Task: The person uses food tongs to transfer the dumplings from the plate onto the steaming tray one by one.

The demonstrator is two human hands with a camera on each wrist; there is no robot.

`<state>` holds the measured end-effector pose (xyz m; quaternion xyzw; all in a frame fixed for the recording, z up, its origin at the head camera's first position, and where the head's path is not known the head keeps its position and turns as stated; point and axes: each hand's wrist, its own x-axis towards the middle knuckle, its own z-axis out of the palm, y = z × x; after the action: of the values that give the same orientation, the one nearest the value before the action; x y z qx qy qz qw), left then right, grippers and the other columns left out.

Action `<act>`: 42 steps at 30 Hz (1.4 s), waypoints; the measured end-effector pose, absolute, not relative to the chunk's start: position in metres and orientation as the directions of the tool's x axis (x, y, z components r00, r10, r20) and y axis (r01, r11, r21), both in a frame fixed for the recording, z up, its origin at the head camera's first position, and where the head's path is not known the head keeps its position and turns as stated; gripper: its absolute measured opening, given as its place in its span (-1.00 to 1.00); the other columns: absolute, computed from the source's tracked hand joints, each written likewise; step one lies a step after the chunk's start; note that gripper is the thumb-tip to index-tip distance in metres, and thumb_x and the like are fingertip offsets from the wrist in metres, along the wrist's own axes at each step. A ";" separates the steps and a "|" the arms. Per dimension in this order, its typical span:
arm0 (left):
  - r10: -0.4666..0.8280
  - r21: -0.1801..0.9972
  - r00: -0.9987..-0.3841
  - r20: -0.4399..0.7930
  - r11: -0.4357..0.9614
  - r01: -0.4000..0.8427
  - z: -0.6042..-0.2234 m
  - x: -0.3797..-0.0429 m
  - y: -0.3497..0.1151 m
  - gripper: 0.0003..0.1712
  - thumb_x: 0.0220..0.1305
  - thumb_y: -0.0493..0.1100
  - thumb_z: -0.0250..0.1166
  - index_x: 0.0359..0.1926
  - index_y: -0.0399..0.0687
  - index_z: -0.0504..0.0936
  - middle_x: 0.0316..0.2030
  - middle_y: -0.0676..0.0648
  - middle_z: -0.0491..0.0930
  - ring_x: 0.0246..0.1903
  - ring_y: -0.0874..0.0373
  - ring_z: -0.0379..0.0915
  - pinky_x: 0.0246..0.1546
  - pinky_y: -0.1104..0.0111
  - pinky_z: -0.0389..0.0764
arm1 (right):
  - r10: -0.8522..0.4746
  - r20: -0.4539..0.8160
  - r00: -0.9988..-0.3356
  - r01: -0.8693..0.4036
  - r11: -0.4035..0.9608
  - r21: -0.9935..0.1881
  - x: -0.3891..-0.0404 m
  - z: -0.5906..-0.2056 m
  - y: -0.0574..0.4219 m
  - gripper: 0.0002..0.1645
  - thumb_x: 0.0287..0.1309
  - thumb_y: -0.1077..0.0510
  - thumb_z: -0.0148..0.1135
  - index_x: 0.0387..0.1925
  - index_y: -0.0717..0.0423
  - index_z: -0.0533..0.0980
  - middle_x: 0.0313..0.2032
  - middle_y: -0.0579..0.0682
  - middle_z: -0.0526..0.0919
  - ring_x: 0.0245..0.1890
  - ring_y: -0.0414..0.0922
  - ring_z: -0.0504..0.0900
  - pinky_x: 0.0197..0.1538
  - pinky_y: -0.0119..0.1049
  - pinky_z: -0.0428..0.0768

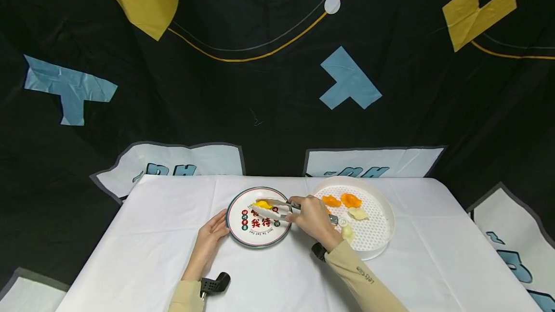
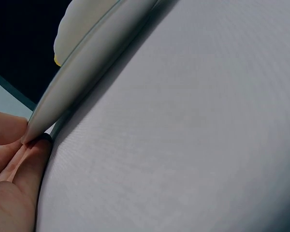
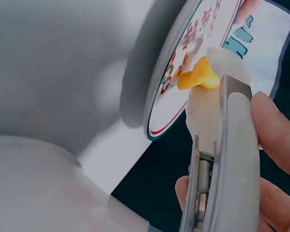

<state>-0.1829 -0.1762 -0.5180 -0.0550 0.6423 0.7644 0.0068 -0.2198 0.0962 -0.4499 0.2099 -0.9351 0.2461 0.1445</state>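
A white round plate (image 1: 236,216) with a green-and-red rim and printed characters is at the middle of the table. My left hand (image 1: 208,242) pinches its left rim, thumb above and fingers underneath, as the left wrist view shows. The plate appears raised from the cloth, with a shadow beneath it. My right hand (image 1: 314,218) holds metal tongs (image 3: 237,159) with broad whitish tips. Between those tips is a soft yellow piece of food (image 3: 200,75), over the plate's printed face. I cannot tell whether the piece touches the plate.
To the right stands a round white perforated tray (image 1: 377,218), partly behind my right hand. Orange pieces (image 1: 350,200) and pale yellow pieces (image 1: 358,213) lie in it. A white cloth (image 1: 143,244) covers the table, and a black curtain (image 1: 260,110) hangs behind.
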 end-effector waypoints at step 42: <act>-0.044 0.983 -0.994 -0.095 -0.159 -0.087 -0.517 -0.183 -0.177 -0.33 0.23 -0.53 -0.02 0.38 -0.48 0.08 0.36 -0.41 0.09 0.34 -0.12 0.07 0.23 0.45 0.31 | -0.194 0.500 -0.844 -0.473 0.709 -0.523 -0.193 -0.415 0.162 -0.53 -0.33 0.21 0.59 -0.21 0.15 0.69 -0.38 0.01 0.70 -0.46 -0.09 0.55 -0.41 -0.23 0.51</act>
<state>-0.1826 -0.1768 -0.5174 -0.0506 0.6481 0.7597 0.0139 -0.1933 0.1623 -0.4147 0.1852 -0.9004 0.3334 0.2093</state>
